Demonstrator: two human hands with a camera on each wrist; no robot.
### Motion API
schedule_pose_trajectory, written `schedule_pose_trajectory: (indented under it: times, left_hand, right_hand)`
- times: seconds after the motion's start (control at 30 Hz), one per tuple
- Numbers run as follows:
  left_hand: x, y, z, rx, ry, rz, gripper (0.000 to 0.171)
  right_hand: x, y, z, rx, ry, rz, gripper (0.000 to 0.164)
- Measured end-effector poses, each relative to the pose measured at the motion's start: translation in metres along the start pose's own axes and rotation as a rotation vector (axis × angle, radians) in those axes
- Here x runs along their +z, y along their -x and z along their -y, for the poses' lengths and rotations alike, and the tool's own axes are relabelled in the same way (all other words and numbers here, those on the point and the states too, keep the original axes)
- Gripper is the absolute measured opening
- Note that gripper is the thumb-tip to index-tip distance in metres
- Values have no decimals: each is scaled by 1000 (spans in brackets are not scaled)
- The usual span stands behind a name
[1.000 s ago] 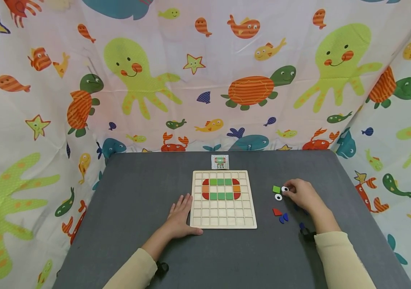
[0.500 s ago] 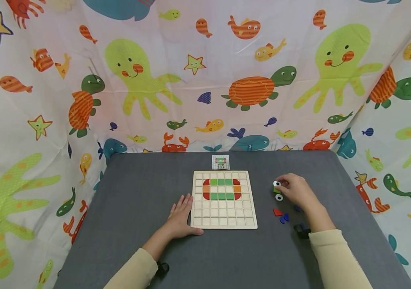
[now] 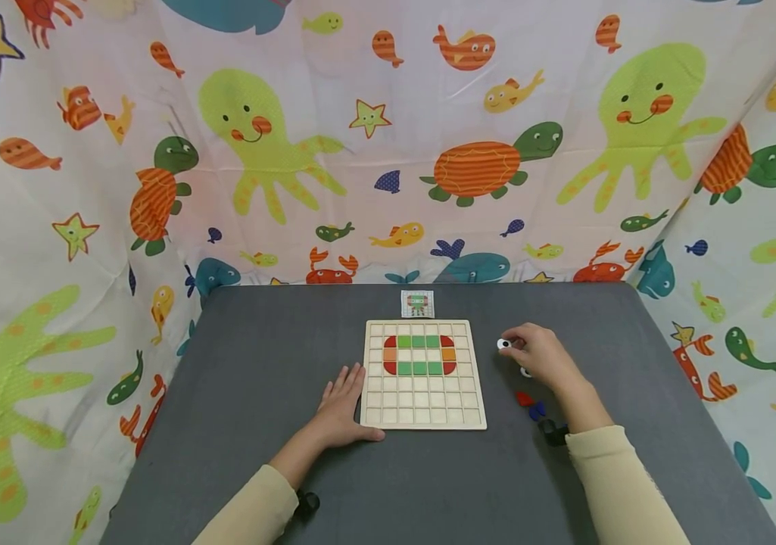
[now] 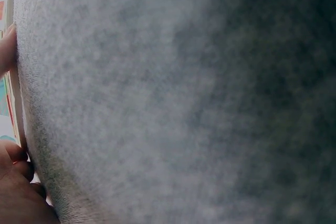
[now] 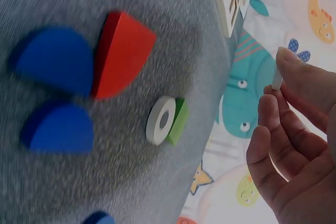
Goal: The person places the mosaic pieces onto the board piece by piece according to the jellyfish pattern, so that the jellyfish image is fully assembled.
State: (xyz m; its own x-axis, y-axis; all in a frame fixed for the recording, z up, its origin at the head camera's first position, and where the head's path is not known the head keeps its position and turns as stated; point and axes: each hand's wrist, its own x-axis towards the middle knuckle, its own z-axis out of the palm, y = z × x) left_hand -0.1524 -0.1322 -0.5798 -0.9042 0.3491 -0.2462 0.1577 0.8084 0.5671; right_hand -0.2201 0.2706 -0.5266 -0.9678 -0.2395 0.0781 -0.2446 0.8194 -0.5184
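Observation:
My right hand pinches a small white eye disc with a dark centre, held above the table to the right of the wooden grid board. In the right wrist view the disc shows edge-on between thumb and fingertips. My left hand lies with straight fingers along the board's left edge, its thumb at the front left corner. On the board, red, green and orange pieces form a rounded frame. Below the right hand lie a second eye disc, a green block, a red piece and blue pieces.
Behind the board lies a small picture card. The grey table reaches back to a curtain printed with sea animals. Another blue piece shows at the bottom of the right wrist view.
My right hand has moved left toward the board, carrying the eye disc away from the loose pieces and past the green block. The left hand stays at the board.

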Motion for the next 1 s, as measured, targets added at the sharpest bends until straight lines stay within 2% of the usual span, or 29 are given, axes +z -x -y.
schedule_pose_trajectory:
  times: [0.57, 0.77, 1.0]
  left_hand:
    - [1, -2, 0, 3, -4, -4, 128]
    - [1, -2, 0, 7, 0, -7, 128]
    - [3, -2, 2, 2, -8, -4, 129]
  right_hand:
    - [29, -17, 28, -5, -44, 17, 30]
    - [38, -24, 36, -36, -61, 15, 28]
    - [49, -33, 47, -47, -76, 60, 24]
